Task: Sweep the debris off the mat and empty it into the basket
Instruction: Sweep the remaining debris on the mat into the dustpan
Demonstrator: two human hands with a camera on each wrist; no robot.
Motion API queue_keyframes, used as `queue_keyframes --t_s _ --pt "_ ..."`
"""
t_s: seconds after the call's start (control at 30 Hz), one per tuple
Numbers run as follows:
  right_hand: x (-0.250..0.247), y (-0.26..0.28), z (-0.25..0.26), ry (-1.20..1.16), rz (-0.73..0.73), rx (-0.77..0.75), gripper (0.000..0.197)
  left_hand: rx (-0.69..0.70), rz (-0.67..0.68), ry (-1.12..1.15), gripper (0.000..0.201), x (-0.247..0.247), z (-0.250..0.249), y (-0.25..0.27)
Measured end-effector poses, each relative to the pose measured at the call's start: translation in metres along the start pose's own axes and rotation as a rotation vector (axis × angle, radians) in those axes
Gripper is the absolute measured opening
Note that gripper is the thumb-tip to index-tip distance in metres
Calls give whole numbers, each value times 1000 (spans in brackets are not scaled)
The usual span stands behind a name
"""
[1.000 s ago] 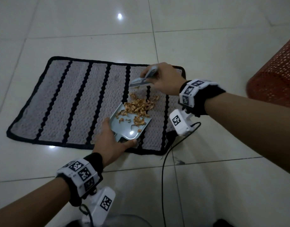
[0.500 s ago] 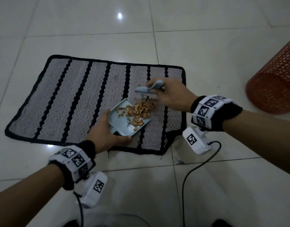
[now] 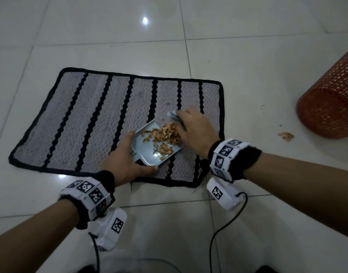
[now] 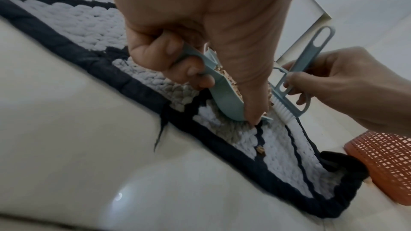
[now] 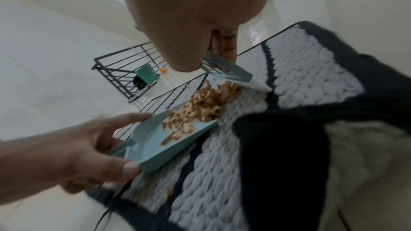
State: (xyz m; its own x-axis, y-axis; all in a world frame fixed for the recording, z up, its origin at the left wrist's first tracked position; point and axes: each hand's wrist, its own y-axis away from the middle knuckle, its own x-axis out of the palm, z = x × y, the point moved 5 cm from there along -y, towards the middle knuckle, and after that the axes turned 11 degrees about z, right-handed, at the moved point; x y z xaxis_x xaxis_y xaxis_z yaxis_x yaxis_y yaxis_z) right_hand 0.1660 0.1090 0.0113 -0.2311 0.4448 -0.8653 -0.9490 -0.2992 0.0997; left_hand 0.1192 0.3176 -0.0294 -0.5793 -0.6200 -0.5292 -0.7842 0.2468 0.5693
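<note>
On the mat (image 3: 86, 123), dustpan (image 3: 149, 154) gripped by left hand (image 3: 127, 162), brush (image 4: 295, 83) pinched in right hand (image 3: 194, 129), debris (image 3: 165, 134) heaped at the lip: likely to spill if tilted towards the basket (image 3: 330, 107)

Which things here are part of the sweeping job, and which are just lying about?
Part of the job: mat, dustpan in the left hand, brush in the right hand, debris, basket.

Lying about: metal rack, green item on it, scraps on the floor.
</note>
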Motion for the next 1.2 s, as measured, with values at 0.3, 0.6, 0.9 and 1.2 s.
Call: queue_keyframes --t_s 0.3,0.6,0.9,1.2 --pt "46 29 50 131 99 -258 43 63 -20 91 118 16 5 0" --pt "-1 19 19 -264 -12 -73 21 48 -40 85 127 19 9 2" --pt "-22 19 8 -350 13 -29 20 82 -68 144 128 19 6 14" --pt "-29 57 -6 -364 12 -40 15 96 -24 251 117 60 -14 45"
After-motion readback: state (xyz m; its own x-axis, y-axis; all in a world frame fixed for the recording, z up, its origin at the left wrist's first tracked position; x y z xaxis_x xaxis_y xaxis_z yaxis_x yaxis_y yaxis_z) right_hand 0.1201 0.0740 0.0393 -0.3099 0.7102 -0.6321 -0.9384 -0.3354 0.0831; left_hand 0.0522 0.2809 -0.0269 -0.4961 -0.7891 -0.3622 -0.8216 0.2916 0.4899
